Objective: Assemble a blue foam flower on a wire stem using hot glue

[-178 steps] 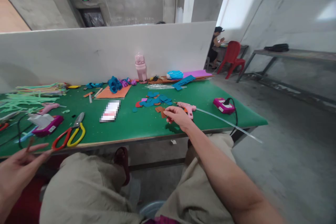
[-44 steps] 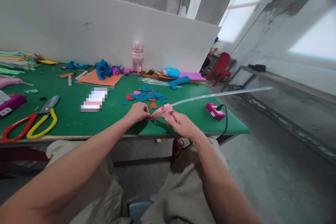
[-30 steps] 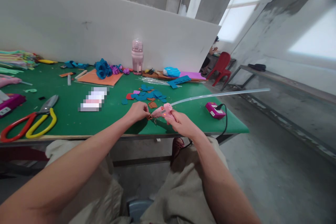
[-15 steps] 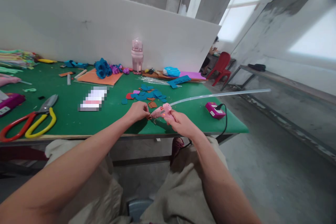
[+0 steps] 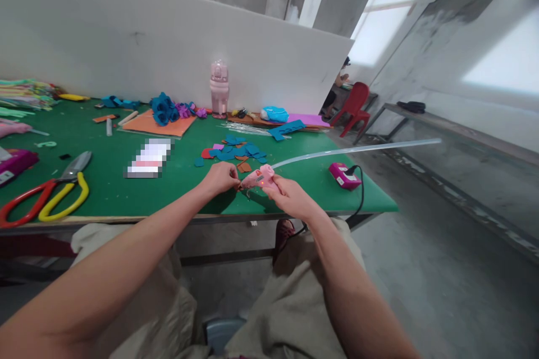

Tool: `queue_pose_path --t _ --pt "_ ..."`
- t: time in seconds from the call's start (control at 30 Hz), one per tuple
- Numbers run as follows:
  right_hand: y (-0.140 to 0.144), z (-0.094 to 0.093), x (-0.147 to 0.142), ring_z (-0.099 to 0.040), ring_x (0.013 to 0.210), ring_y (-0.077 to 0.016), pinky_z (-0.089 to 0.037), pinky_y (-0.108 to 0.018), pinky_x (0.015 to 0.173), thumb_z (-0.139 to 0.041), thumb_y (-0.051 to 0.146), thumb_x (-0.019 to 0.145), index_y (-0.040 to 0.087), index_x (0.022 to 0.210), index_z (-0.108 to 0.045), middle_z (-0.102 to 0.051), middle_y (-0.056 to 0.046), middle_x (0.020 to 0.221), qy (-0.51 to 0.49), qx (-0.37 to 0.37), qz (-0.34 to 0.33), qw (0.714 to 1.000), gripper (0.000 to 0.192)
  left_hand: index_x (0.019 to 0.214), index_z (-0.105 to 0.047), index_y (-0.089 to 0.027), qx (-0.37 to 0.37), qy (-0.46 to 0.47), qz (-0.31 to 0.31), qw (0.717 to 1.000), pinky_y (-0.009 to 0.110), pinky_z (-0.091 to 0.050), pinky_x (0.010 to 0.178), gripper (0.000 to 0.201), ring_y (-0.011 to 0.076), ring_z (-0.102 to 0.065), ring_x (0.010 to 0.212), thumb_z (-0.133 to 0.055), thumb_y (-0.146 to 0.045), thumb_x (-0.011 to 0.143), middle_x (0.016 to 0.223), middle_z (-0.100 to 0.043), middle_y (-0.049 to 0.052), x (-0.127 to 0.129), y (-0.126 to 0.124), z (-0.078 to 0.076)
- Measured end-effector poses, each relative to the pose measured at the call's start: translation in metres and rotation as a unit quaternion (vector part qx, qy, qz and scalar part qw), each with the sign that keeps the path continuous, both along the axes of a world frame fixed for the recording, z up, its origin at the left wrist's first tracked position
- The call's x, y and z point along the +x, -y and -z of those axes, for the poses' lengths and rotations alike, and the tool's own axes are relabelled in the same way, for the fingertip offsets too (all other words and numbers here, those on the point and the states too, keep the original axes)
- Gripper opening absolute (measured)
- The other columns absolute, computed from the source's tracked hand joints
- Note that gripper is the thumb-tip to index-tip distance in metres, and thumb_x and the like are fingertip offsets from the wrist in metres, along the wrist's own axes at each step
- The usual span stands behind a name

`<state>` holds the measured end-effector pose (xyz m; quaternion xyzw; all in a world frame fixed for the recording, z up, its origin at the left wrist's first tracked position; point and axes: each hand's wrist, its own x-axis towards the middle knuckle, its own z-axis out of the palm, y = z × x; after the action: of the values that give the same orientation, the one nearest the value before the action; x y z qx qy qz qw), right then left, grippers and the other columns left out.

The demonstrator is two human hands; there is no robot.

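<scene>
- what's being held?
- the right hand (image 5: 287, 195) is wrapped round the grip of a pink hot glue gun (image 5: 257, 178), over the near side of the green table (image 5: 168, 193). the left hand (image 5: 222, 178) pinches a brownish scrap (image 5: 240, 187) at the nozzle, its shape too small to make out.
- are they touching each other?
- no, just near, with the gun between.
- and around them?
- a long clear glue stick (image 5: 332, 152) juts from the gun's back. teal cutouts (image 5: 228, 153) lie just beyond, scissors (image 5: 67, 176) well off left, a pink bottle (image 5: 219, 91) behind.
</scene>
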<state>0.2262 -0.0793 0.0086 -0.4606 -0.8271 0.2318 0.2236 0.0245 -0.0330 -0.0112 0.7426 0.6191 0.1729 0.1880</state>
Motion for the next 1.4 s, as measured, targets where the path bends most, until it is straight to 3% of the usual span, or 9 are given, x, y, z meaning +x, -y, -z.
queue_pose_path --t 1.4 --pt "-0.0027 0.0056 0.0054 -0.043 0.058 -0.0115 -0.029 -0.022 0.055 -0.040 0.036 0.083 0.015 0.082 -0.053 -0.053 -0.001 0.068 0.015 0.034 0.019 0.999 0.025 0.063 -0.065 -0.015 0.013 -0.007 0.005 1.000 0.022 -0.037 0.053 0.011 0.0148 -0.057 0.062 -0.058 -0.024 0.060 0.065 -0.066 0.003 -0.0006 -0.0023 0.0031"
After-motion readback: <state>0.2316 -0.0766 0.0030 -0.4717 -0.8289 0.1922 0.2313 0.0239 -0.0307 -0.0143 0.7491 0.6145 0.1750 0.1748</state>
